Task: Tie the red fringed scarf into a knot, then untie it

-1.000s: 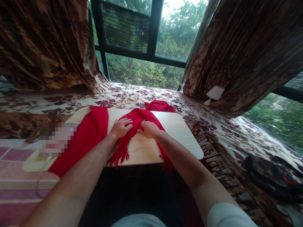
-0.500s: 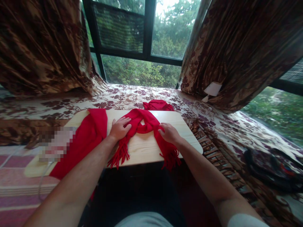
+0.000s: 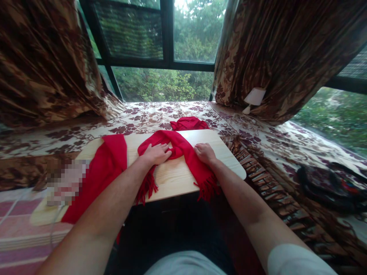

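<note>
While the left hand (image 3: 157, 153) lies open on the fringed red scarf (image 3: 189, 152), the right hand (image 3: 204, 153) curls at its right edge, grip unclear; light pressure should avoid creases.

We face a dark-framed window (image 3: 168, 38) showing green trees (image 3: 197, 38), daylight coming through. A brown patterned left curtain (image 3: 43, 57) and right curtain (image 3: 286, 49) hang beside it. Below runs a broad, flower-patterned, cloth-covered ledge (image 3: 143, 116), where a white-shaded lamp (image 3: 255, 96) sits by the right curtain. A second window (image 3: 335, 110) is at our far right, pink striped fabric (image 3: 25, 238) at our left.
</note>
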